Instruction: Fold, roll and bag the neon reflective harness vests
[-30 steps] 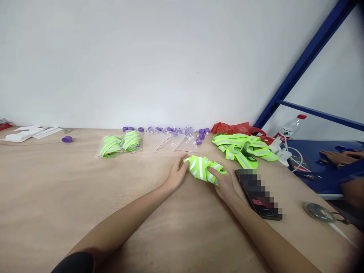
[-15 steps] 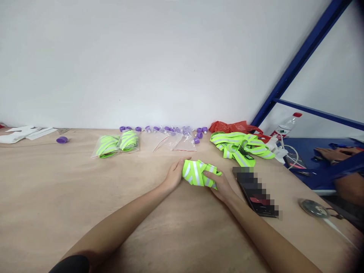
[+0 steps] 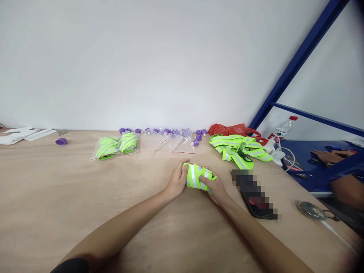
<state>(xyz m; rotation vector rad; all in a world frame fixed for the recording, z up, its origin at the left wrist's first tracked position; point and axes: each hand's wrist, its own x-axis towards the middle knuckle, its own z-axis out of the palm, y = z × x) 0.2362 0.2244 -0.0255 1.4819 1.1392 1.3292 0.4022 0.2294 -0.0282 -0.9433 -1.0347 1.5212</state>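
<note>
Desk (image 3: 127,212): pale wood grain
Loose straps (image 3: 241,146): heaped at 1 o'clock
Grip: left hand (image 3: 178,180) and right hand (image 3: 216,186) hugging opposite ends of the strap roll (image 3: 193,176)
Roll spot: 12 o'clock; imo squeeze evenly, not hard, so wraps don't slip

Forearms (image 3: 125,223) angled inward, both hands (image 3: 176,182) close together, fingers (image 3: 184,172) curled.
</note>
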